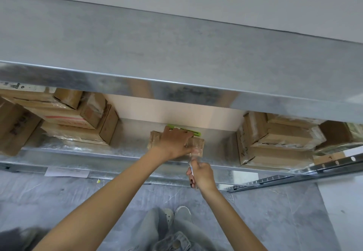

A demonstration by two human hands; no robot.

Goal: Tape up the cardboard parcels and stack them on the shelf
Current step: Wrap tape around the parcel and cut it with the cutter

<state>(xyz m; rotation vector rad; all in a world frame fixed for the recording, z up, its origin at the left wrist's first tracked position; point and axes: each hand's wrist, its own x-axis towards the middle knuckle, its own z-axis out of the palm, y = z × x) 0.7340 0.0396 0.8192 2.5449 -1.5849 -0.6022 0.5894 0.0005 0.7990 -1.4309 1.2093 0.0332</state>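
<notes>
1. Your left hand [173, 142] lies on top of the small parcel [155, 139], fingers stretched flat across it and pressing down.
2. The parcel sits in the middle of the metal shelf [98, 150], near its front edge, well apart from the left stack [78, 121] and the right stack [279, 138] of boxes.
3. Your right hand [203, 175] grips the scissors [191, 169], fingers curled round the handles, blades pointing up at the parcel's near right corner.
4. A green tool [184, 130] lies just behind the parcel, against the far wall.
</notes>
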